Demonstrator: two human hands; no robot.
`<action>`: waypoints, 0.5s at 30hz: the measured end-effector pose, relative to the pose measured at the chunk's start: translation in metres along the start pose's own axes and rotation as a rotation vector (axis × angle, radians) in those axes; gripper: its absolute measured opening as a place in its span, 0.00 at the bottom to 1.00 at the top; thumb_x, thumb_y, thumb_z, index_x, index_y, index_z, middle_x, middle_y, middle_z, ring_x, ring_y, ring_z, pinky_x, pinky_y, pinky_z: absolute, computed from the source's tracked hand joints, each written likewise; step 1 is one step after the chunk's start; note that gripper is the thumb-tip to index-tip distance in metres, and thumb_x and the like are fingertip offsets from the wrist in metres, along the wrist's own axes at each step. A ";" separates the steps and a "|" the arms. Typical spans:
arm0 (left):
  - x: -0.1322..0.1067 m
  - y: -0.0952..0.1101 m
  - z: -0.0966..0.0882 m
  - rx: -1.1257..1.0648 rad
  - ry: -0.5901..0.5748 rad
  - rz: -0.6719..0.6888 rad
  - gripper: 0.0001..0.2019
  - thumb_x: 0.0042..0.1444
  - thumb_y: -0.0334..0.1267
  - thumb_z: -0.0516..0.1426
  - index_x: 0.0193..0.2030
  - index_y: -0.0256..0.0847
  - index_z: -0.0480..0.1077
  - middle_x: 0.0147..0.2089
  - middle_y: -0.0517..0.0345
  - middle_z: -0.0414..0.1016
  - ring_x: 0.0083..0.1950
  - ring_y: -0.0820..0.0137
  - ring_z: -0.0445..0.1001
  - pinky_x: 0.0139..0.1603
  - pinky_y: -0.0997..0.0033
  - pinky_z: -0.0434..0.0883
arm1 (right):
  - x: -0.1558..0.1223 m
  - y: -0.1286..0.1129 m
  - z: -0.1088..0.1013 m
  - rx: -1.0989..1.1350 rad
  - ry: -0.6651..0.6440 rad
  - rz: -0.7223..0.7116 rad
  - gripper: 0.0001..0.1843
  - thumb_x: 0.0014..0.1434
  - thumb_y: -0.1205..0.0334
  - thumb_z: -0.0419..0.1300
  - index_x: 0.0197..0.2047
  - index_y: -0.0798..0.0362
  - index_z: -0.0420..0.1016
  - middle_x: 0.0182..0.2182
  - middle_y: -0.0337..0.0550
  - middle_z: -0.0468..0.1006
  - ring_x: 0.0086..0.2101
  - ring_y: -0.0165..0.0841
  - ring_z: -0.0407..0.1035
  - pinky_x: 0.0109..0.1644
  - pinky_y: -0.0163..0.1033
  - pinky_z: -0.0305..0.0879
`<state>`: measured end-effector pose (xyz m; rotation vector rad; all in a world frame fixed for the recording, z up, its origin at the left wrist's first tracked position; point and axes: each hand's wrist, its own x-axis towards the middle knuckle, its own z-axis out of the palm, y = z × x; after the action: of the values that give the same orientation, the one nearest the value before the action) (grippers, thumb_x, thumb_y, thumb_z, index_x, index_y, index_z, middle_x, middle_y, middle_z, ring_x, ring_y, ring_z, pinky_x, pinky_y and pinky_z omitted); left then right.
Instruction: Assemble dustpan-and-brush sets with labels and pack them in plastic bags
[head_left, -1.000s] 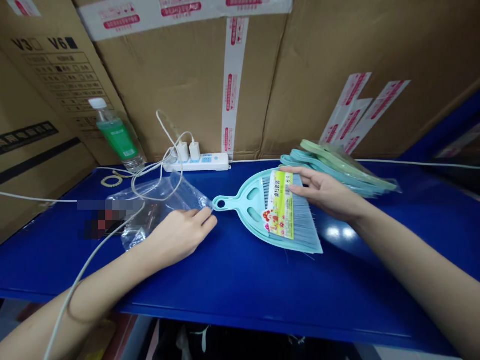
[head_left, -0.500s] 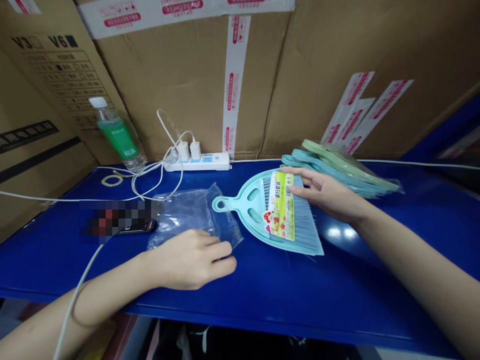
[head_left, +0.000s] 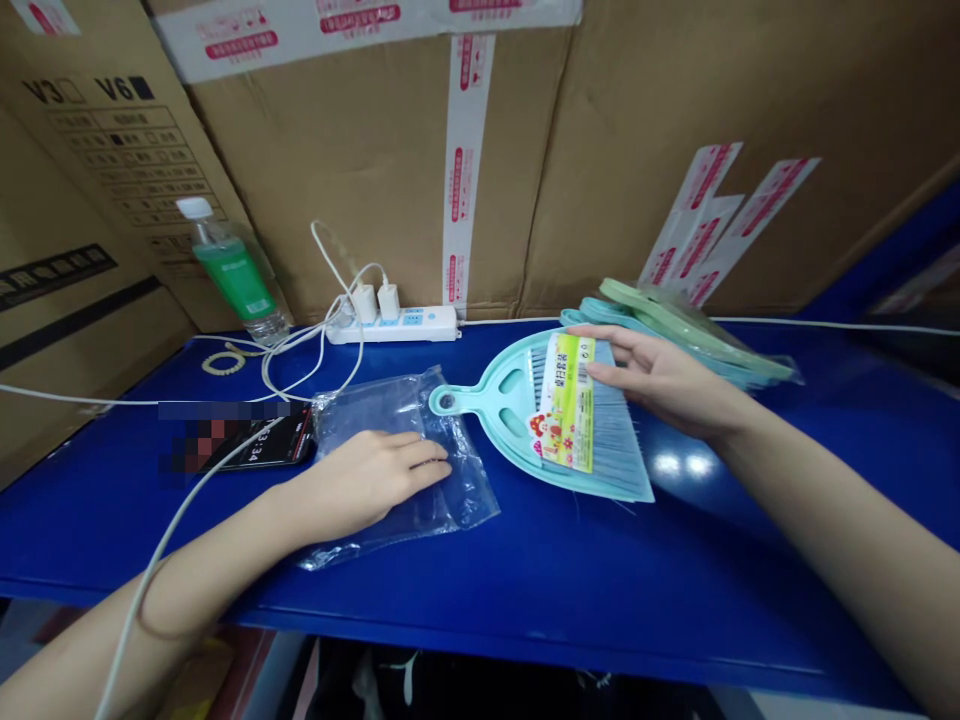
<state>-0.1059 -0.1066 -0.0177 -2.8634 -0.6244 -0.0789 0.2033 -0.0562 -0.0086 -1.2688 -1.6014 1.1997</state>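
My left hand (head_left: 375, 480) lies on a clear plastic bag (head_left: 457, 495), its fingers stretched out together over the film. To the right of the bag is a light-blue dustpan (head_left: 491, 440) with a matching small brush (head_left: 616, 440) nested in it. A yellow-green printed card label (head_left: 574, 400) wraps the brush. My right hand (head_left: 660, 385) grips the far right edge of this set, thumb on top beside the label; the fingers' undersides are hidden. The dustpan's looped handle points left, towards the bag.
Behind my right hand lies a stack of bagged green and blue dustpan sets (head_left: 675, 330). A white power strip (head_left: 427, 325) with cables, a green-labelled bottle (head_left: 240, 280), a beaded bracelet (head_left: 223, 363) and a phone (head_left: 277, 445) are at the left. Cardboard boxes (head_left: 360, 170) stand behind the blue table (head_left: 525, 590).
My left hand has gone from a loosely curled pose to fingers stretched on the bag, which now spreads nearer the front edge. The dustpan set has shifted slightly right with my right hand.
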 end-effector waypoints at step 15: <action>0.003 0.003 0.002 0.266 0.082 0.085 0.09 0.61 0.24 0.51 0.42 0.35 0.71 0.35 0.57 0.77 0.32 0.70 0.72 0.27 0.70 0.67 | -0.005 -0.011 -0.013 -0.016 0.160 0.015 0.38 0.49 0.48 0.63 0.61 0.48 0.61 0.52 0.53 0.74 0.50 0.45 0.70 0.42 0.40 0.73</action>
<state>-0.1016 -0.1071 -0.0201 -2.6113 -0.4585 -0.0918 0.2140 -0.0594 0.0056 -1.3541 -1.4897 1.0682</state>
